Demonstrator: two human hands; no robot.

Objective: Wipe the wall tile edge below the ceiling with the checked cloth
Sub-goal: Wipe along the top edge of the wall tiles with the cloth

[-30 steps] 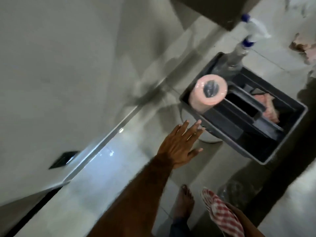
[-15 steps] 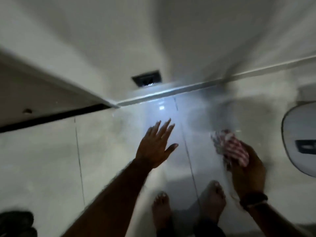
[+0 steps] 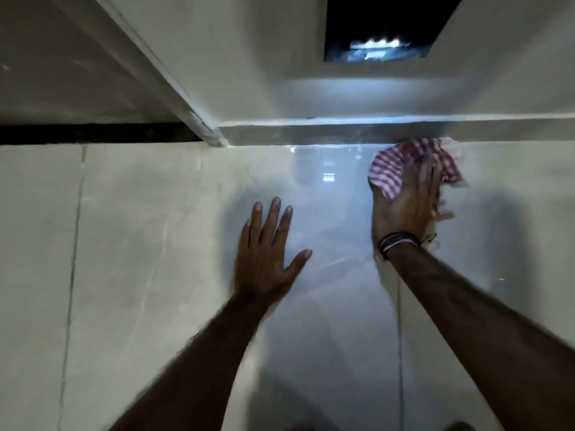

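Observation:
The glossy pale wall tile fills the lower view, and its top edge runs level just under a grey ledge below the ceiling. My right hand presses the red-and-white checked cloth flat against the tile, with the cloth's top touching the tile edge. My left hand lies flat on the tile with fingers spread, lower and to the left of the cloth, holding nothing.
A white ceiling beam runs diagonally down to the ledge. A dark rectangular ceiling opening with a light reflection sits top right. A black gap lines the wall top at left. Grout lines run vertically down the tile.
The view swung up from the floor to the wall top. My right hand rose with the cloth to the tile edge, and my left hand landed flat on the tile.

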